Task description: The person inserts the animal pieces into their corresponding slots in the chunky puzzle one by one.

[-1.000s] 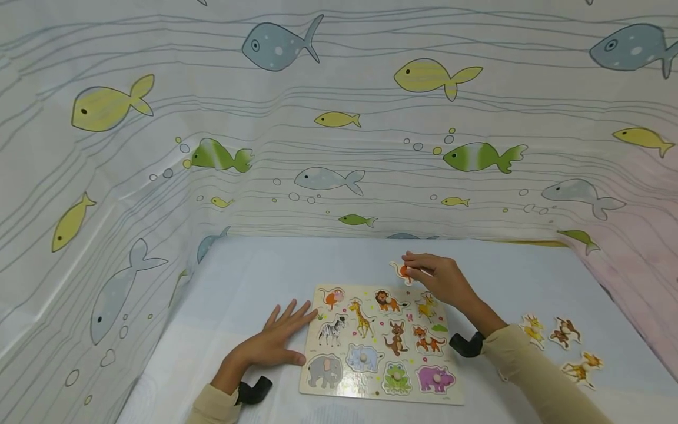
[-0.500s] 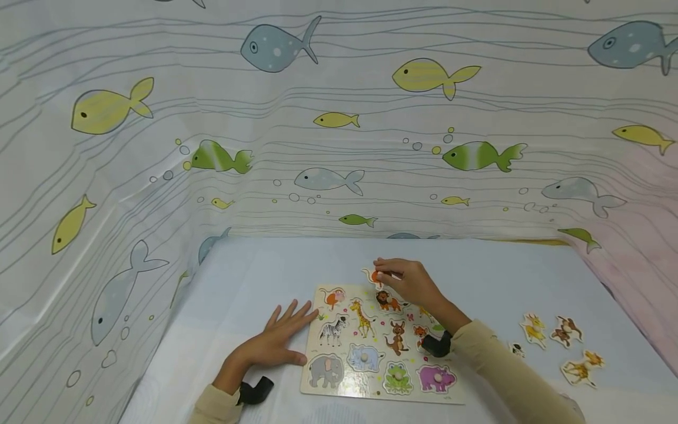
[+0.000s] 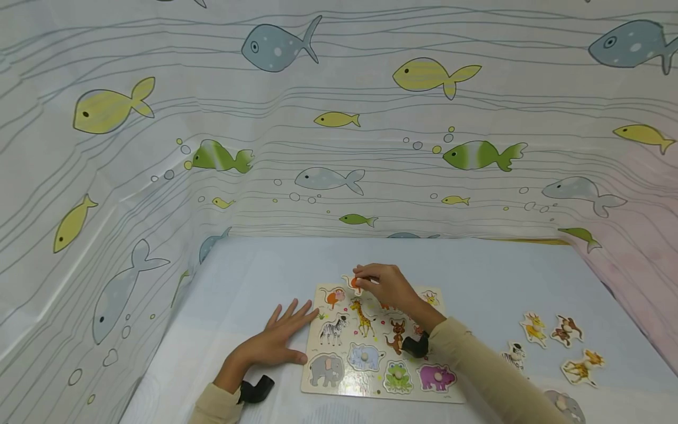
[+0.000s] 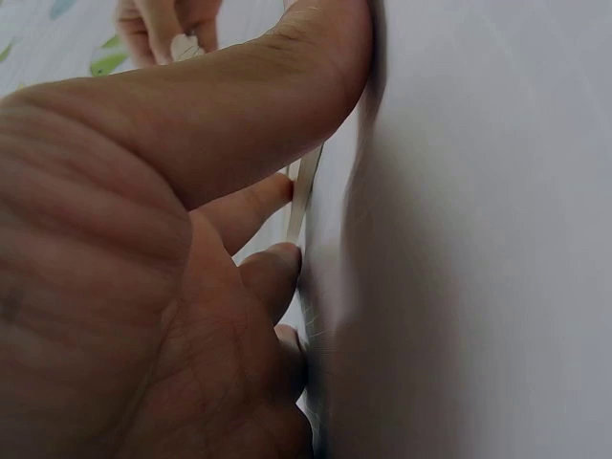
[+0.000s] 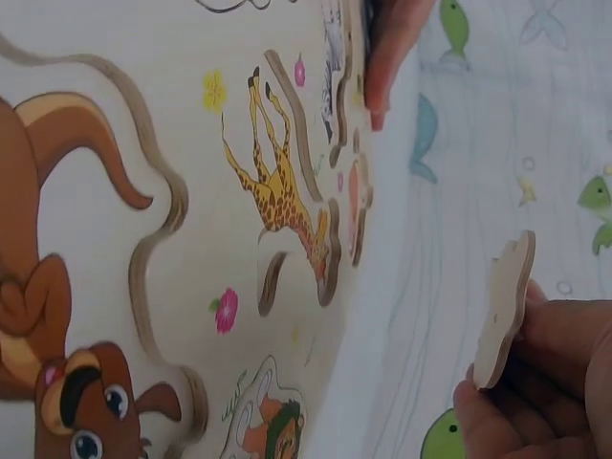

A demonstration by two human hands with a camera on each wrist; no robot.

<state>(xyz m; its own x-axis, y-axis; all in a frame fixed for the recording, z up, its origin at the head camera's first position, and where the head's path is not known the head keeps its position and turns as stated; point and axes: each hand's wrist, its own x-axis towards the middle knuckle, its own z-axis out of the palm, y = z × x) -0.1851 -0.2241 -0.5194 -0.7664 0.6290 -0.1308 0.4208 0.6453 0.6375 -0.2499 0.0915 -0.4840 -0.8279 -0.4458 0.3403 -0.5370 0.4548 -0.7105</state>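
Note:
My right hand [image 3: 391,290] pinches a wooden monkey puzzle piece [image 3: 350,284] between thumb and fingers, close above the far edge of the animal puzzle board [image 3: 413,397]. The piece, orange with a curled tail, is partly covered by the fingers; its plain wooden back [image 5: 507,311] shows in the right wrist view. Just left of it is the printed monkey recess [image 3: 333,298]. My left hand [image 3: 271,343] lies with spread fingers at the board's left edge, fingertips and thumb right at the rim. The lion is mostly hidden under my right hand.
Knobbed frog [image 3: 396,378], purple hippo [image 3: 436,378] and light blue [image 3: 364,357] pieces sit in the board. Right of it lie loose antelope [image 3: 534,330], kangaroo [image 3: 567,331], giraffe [image 3: 584,368], zebra [image 3: 514,357] and elephant [image 3: 565,405] pieces. A fish-patterned curtain [image 3: 381,147] hangs behind the table.
My right hand has moved left along the board's far edge with the monkey piece, bringing it near the monkey recess. The left hand stays in place.

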